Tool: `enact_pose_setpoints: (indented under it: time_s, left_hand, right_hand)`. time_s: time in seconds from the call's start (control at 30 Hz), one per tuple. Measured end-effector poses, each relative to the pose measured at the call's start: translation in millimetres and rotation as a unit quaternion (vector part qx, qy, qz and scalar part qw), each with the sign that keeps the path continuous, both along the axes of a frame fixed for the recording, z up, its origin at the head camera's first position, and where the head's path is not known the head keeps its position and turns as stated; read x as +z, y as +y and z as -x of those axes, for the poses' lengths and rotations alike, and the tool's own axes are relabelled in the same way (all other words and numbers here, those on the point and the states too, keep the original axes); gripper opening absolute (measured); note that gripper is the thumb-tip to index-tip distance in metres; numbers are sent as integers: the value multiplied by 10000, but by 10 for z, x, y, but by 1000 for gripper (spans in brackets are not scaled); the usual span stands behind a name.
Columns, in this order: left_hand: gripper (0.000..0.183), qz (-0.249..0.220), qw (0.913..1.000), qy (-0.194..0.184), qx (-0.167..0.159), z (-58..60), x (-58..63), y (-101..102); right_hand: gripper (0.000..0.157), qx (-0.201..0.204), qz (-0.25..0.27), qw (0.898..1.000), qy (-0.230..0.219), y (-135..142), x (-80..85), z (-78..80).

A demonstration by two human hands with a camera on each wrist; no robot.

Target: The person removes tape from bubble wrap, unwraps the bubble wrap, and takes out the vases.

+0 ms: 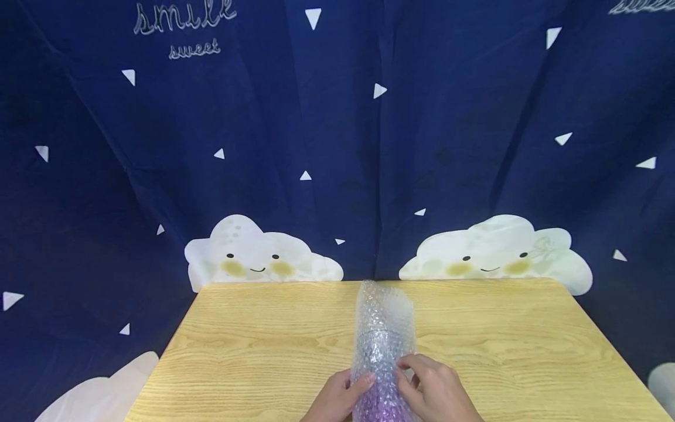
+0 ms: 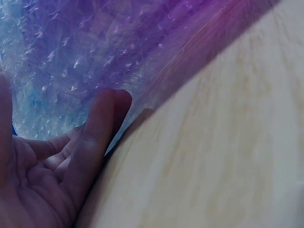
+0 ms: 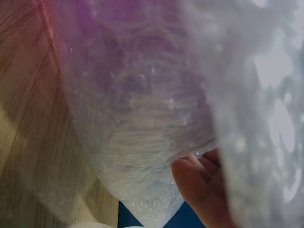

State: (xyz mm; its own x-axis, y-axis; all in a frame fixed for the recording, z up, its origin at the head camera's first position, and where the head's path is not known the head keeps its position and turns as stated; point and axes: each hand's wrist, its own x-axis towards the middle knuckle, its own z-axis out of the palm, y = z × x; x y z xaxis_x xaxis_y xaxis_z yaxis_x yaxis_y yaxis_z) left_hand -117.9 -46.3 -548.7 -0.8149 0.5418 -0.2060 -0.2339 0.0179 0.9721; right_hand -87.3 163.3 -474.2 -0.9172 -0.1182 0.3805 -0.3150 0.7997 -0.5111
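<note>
A long bundle of clear bubble wrap (image 1: 381, 328) lies lengthwise on the wooden table, with something blue-grey and purple showing through it. Its kind is blurred by the wrap. My left hand (image 1: 337, 397) holds the bundle's left side, thumb on top; in the left wrist view the fingers (image 2: 97, 116) lie low against the wrap, close to the tabletop. On the right side, my right hand (image 1: 435, 387) pinches the wrap between thumb and index finger. The right wrist view shows those fingertips (image 3: 190, 173) at the wrap, with a loose flap (image 3: 266, 114) partly covering the hand.
The pale wooden table (image 1: 253, 346) runs back to a dark blue curtain (image 1: 295, 117) printed with white triangles and smiling clouds. The far end of the wrap, flat and see-through, reaches the table's back edge.
</note>
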Motion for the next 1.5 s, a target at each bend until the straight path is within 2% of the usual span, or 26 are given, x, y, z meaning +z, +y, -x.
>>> enact_pose_setpoints:
  time_s: [0.27, 0.57, 0.87, 1.1, 1.5]
  left_hand:
    - [43, 60, 10000, 10, -26, -3, 18, 6]
    - [42, -42, 10000, -47, -52, -16, 32, 6]
    - [42, -126, 9999, -102, -45, -3, 20, 9]
    - [43, -164, 9996, -237, 13, -28, 45, 19]
    - [42, -110, 9999, -113, 50, -32, 40, 15]
  right_hand:
    - [12, 121, 80, 9995, 289, 26, -20, 5]
    - [11, 151, 273, 9995, 38, 43, -15, -7]
    - [13, -59, 415, 9988, -268, 50, 0, -4]
    - [16, -135, 495, 9987, -56, 60, -13, -19]
    - [16, -23, 513, 9985, 200, 100, -27, -25]
